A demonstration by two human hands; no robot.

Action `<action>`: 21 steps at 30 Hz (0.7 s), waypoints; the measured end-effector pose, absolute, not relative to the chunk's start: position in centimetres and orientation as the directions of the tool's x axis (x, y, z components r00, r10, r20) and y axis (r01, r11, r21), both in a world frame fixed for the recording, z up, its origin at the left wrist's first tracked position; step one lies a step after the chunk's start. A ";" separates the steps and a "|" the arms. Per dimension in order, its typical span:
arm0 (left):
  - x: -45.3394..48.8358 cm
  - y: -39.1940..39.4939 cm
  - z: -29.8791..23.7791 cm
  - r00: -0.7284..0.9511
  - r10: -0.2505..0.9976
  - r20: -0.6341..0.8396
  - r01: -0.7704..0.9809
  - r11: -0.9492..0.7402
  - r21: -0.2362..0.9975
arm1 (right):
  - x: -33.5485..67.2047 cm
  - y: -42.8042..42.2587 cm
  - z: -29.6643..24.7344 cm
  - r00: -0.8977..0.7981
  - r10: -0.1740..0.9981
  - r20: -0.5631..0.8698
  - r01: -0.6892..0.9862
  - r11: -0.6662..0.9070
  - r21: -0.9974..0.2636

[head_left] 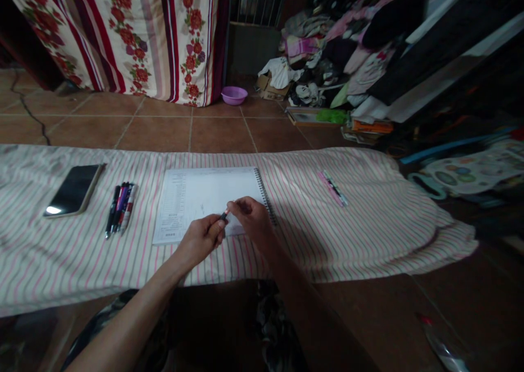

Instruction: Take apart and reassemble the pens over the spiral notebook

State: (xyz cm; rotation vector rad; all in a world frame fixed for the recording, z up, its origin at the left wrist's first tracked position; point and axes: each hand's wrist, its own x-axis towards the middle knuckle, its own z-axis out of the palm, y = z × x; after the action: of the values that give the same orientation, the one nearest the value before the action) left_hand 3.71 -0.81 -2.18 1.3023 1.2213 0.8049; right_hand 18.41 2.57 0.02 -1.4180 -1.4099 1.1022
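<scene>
Over the notebook (223, 185), the left hand (202, 233) is pinching a pen (224, 215), probably steadying it while the right hand (252, 214) is pinching its end; more pens (120, 207) are lying left of the notebook.

A long, wrinkled, pale fabric cloth (368, 241) with pink and grey stripes lies spread out.
On it, left to right: a black-screened rectangular phone (74, 190), a cluster of black, purple and red-and-white pens (120, 207), a white spiral-bound notebook (221, 189), two slim pens (331, 188), pink and dark.
</scene>
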 end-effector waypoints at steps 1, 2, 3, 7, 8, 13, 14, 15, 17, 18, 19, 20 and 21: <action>3.7 -0.8 -2.2 0.229 0.952 -0.204 0.202 0.158 0.967 | 18.5 2.6 0.0 -0.020 0.999 -0.032 0.286 -0.025 -0.958; 3.6 -0.8 -2.1 0.230 0.950 -0.211 0.207 0.164 0.964 | 18.5 2.5 0.0 -0.022 0.999 -0.034 0.295 -0.026 -0.955; 3.6 -0.8 -2.0 0.234 0.947 -0.222 0.205 0.175 0.963 | 18.6 2.5 0.1 -0.021 0.999 -0.037 0.296 -0.029 -0.955; 3.8 -0.7 -1.6 0.252 0.927 -0.278 0.154 0.245 0.957 | 18.5 2.3 0.2 -0.006 0.998 -0.055 0.264 -0.051 -0.963; 3.8 -0.7 -1.5 0.254 0.922 -0.291 0.144 0.261 0.954 | 18.4 2.3 0.2 -0.010 0.998 -0.060 0.247 -0.055 -0.967; 4.2 -0.7 -1.3 0.263 0.913 -0.313 0.059 0.309 0.949 | 18.2 2.2 0.8 -0.047 0.995 -0.082 0.118 -0.076 -0.990; 4.2 -0.7 -1.2 0.271 0.911 -0.312 0.039 0.313 0.949 | 18.2 2.2 1.0 -0.048 0.995 -0.089 0.089 -0.084 -0.993; 4.2 -0.7 -1.0 0.282 0.908 -0.311 0.023 0.317 0.948 | 18.2 2.2 1.0 -0.052 0.994 -0.096 0.059 -0.092 -0.994; 4.1 -0.7 -0.6 0.312 0.900 -0.304 -0.006 0.322 0.947 | 18.2 2.2 1.1 -0.080 0.991 -0.108 -0.008 -0.109 -0.994; 4.1 -0.7 -0.5 0.326 0.897 -0.300 -0.021 0.324 0.946 | 18.2 2.3 1.1 -0.104 0.988 -0.114 -0.047 -0.120 -0.992; 4.0 -0.7 -0.3 0.339 0.893 -0.295 -0.033 0.324 0.945 | 18.3 2.3 1.1 -0.132 0.984 -0.123 -0.088 -0.136 -0.987; 4.0 -0.7 -0.3 0.345 0.893 -0.288 -0.039 0.320 0.946 | 18.4 2.3 1.1 -0.157 0.979 -0.133 -0.128 -0.153 -0.980; 3.9 -0.7 -0.3 0.340 0.898 -0.280 -0.036 0.310 0.950 | 18.5 2.3 1.1 -0.178 0.974 -0.142 -0.162 -0.171 -0.972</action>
State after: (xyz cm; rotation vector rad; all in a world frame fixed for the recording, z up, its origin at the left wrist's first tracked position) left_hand 3.94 -0.68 -0.28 1.0654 1.0286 0.7870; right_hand 18.45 2.31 1.14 -1.1049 -1.1144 1.5280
